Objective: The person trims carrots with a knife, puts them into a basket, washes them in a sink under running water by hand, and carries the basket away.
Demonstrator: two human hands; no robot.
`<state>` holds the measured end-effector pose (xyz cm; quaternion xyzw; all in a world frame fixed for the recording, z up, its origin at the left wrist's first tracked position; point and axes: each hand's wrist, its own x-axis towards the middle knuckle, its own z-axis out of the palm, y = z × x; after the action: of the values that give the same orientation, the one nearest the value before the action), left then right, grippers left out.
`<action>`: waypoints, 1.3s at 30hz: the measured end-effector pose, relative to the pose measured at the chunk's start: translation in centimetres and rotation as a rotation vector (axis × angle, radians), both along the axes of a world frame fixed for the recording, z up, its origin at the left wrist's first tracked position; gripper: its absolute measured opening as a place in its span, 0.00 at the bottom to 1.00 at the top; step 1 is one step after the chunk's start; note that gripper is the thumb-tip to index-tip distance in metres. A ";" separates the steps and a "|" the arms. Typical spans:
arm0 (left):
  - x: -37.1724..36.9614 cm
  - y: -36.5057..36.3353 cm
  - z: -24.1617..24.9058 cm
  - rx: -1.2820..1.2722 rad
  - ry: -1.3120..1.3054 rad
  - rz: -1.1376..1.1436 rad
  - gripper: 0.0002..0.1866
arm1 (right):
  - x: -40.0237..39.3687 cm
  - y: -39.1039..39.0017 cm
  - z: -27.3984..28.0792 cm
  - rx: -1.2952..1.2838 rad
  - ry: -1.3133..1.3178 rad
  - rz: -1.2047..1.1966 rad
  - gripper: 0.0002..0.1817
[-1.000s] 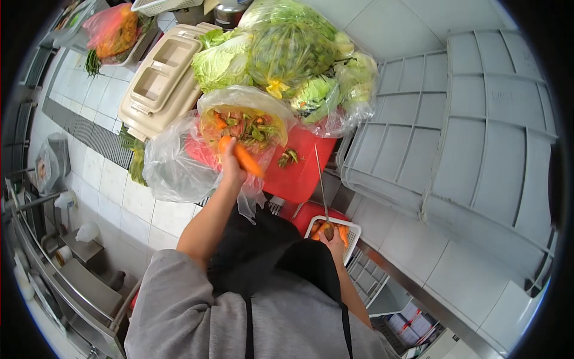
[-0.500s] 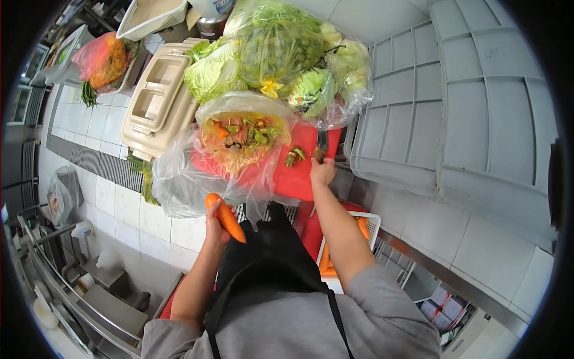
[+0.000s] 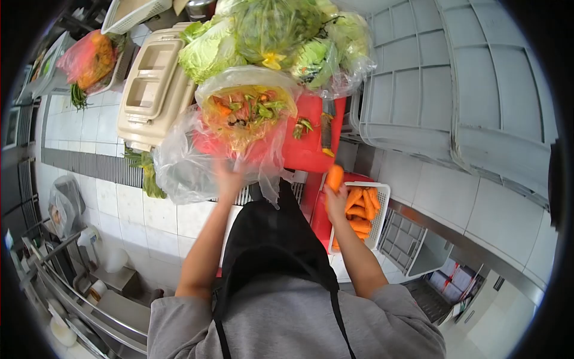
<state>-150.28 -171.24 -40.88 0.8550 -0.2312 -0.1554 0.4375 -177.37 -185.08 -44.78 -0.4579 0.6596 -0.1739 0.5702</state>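
Note:
In my right hand (image 3: 336, 202) is an orange carrot (image 3: 335, 178), gripped beside a white basket (image 3: 384, 209) that holds several more carrots (image 3: 360, 209). My left hand (image 3: 229, 179) is smeared by motion at the near edge of a clear plastic bag (image 3: 179, 173); its fingers cannot be made out. On the red cutting board (image 3: 308, 157) lies a knife (image 3: 327, 128), its handle toward me. Left of the knife sits a small pile of green trimmings (image 3: 302, 127). An opened bag of vegetable scraps (image 3: 251, 113) stands on the board's left part.
Cabbage (image 3: 212, 54) and bagged greens (image 3: 278, 30) are heaped behind the board. A beige lidded bin (image 3: 149, 90) stands to the left, with green stalks (image 3: 152, 176) below it. Large grey crates (image 3: 406, 78) rise on the right. Metal railing (image 3: 89, 299) runs at lower left.
The carrot has passed from my left hand to my right, which has let go of the knife and moved back toward the basket. My left hand has moved forward to the plastic bag.

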 end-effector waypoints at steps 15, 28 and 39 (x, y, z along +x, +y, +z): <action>15.1 11.9 -5.9 0.164 0.378 0.167 0.34 | 18.3 -9.4 -1.3 -0.732 0.554 1.007 0.31; 10.4 -1.9 -0.6 0.256 0.179 0.399 0.41 | 25.2 -12.5 -3.2 -0.626 0.400 0.485 0.26; 10.4 -4.4 -4.3 0.459 0.492 0.530 0.47 | 23.4 4.6 2.8 -0.857 -0.029 1.604 0.19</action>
<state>-139.86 -175.60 -45.19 0.8974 0.1485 -0.2845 0.3029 -153.95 -180.51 -42.03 -0.9500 0.0147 0.0387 0.3095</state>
